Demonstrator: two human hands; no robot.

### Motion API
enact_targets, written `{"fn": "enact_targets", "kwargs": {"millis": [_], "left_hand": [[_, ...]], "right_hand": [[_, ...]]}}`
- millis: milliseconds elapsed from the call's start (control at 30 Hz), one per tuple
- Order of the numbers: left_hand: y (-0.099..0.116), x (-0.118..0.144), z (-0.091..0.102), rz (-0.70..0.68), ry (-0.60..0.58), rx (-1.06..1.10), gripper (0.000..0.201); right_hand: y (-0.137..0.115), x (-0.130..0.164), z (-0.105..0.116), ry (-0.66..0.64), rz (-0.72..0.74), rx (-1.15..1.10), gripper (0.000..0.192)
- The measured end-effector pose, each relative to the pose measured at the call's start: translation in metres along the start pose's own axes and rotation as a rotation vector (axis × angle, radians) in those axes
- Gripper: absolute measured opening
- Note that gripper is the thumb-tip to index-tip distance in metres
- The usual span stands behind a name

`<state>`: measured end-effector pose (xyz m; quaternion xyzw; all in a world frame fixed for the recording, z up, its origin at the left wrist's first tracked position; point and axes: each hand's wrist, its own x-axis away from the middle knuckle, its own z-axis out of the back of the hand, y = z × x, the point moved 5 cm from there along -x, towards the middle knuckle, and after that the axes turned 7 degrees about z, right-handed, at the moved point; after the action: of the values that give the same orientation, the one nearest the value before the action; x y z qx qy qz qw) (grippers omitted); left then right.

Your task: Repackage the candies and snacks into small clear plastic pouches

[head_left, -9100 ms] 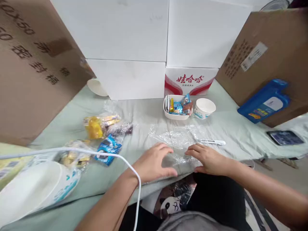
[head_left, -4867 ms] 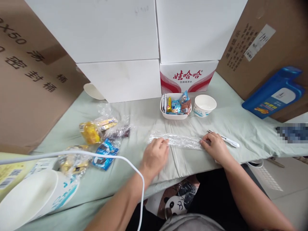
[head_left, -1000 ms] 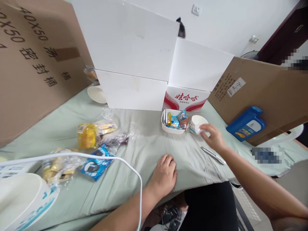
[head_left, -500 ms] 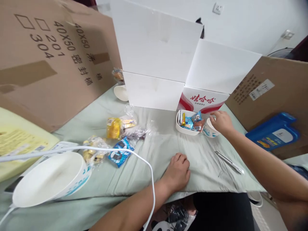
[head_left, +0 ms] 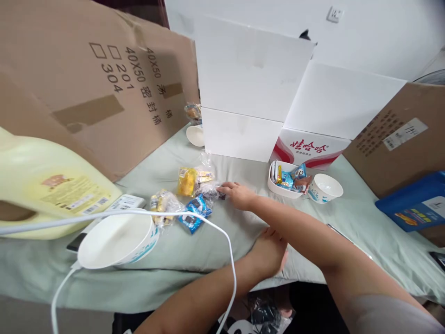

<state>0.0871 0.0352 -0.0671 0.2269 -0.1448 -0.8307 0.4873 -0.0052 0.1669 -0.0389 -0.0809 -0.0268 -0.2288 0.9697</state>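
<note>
My right hand (head_left: 238, 195) reaches left across the cloth, fingers stretched out, the tips at the right end of a clear-wrapped dark snack packet (head_left: 210, 190). Whether they grip it is not visible. Around that packet lie a yellow snack bag (head_left: 187, 181), a blue snack packet (head_left: 195, 214) and a clear bag of yellowish snacks (head_left: 165, 207). My left hand (head_left: 267, 253) rests near the cloth's front edge with curled fingers, partly hidden by my right forearm. Further right, a white paper bowl (head_left: 326, 187) stands upright beside a white tub (head_left: 285, 191) filled with small snack packets.
A large white paper bowl (head_left: 116, 243) sits at front left, with a white cable (head_left: 194, 214) running across the view. Behind it stands a yellow jug (head_left: 59, 185). Cardboard boxes (head_left: 146, 116) and a white carton (head_left: 243, 132) wall in the back; a blue jug (head_left: 413, 204) stands right.
My right hand has left the small paper bowl beside the tub and moved left to the dark packet. My left hand stays near the front edge. The view has shifted left.
</note>
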Motion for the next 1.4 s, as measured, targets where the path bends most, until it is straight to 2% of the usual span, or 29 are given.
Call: {"fn": "enact_targets", "kwargs": {"millis": [67,100,200,267,300,333,400,467,533,633,700,867,933,1000,1067,1100,1167,1200,1267,1333,1400], "left_hand": [[-0.002,-0.003,0.020,0.033,-0.067,-0.051,0.018],[-0.008,-0.006,0.034,0.110,-0.063,-0.085,0.014],[-0.034,-0.012,0.082,0.322,0.192,-0.220,0.012],[-0.053,-0.014,0.099,0.420,0.316,-0.303,0.030],[-0.061,-0.015,0.100,0.447,0.319,-0.320,0.040],[-0.067,-0.016,0.095,0.450,0.283,-0.317,0.045],[-0.067,-0.019,0.076,0.372,0.157,-0.268,0.040],[-0.052,-0.019,0.053,0.229,0.062,-0.210,0.033],[-0.030,-0.015,0.033,0.087,0.034,-0.162,0.036],[-0.004,-0.008,0.011,-0.092,0.021,-0.080,0.046],[0.003,-0.005,0.003,-0.163,0.022,-0.041,0.046],[0.000,-0.005,0.005,-0.177,0.120,-0.008,0.031],[0.000,-0.005,0.008,-0.197,0.161,-0.015,0.027],[0.002,-0.004,0.007,-0.237,0.147,-0.033,0.029],[0.003,-0.003,0.002,-0.265,0.086,-0.051,0.036],[0.002,-0.003,0.000,-0.264,0.056,-0.057,0.039],[0.001,-0.003,-0.003,-0.251,0.013,-0.070,0.043],[0.001,-0.003,-0.003,-0.244,0.004,-0.077,0.043],[0.001,-0.004,-0.004,-0.239,0.006,-0.086,0.044],[0.002,-0.004,-0.004,-0.240,0.019,-0.085,0.043],[0.002,-0.003,-0.004,-0.248,0.033,-0.072,0.040]], "right_hand": [[0.010,0.012,-0.001,0.009,0.029,0.017,0.055],[0.015,0.022,-0.001,0.012,0.039,0.027,0.049],[0.031,0.065,0.000,0.007,0.046,0.049,0.034],[0.039,0.098,0.001,0.014,0.040,0.055,0.036],[0.042,0.115,0.001,0.021,0.039,0.054,0.042],[0.044,0.131,0.002,0.030,0.033,0.049,0.046],[0.048,0.164,0.005,0.039,0.014,0.025,0.048],[0.052,0.193,0.010,0.042,-0.050,-0.005,0.044],[0.055,0.218,0.015,0.075,-0.173,-0.021,0.038],[0.051,0.241,0.021,0.258,-0.380,-0.067,0.027],[0.039,0.245,0.014,0.378,-0.413,-0.147,0.026],[0.011,0.238,-0.015,0.586,-0.320,-0.310,0.033],[0.009,0.243,-0.017,0.646,-0.289,-0.351,0.034],[0.016,0.259,-0.012,0.705,-0.278,-0.313,0.031],[0.033,0.289,-0.007,0.826,-0.400,-0.209,0.025],[0.044,0.308,-0.007,0.899,-0.523,-0.171,0.023],[0.063,0.347,-0.019,0.991,-0.828,-0.204,0.034],[0.068,0.361,-0.030,0.983,-0.939,-0.288,0.040],[0.064,0.372,-0.052,0.903,-0.974,-0.490,0.050],[0.043,0.361,-0.063,0.816,-0.831,-0.599,0.052],[0.015,0.339,-0.062,0.764,-0.664,-0.554,0.050]]}}
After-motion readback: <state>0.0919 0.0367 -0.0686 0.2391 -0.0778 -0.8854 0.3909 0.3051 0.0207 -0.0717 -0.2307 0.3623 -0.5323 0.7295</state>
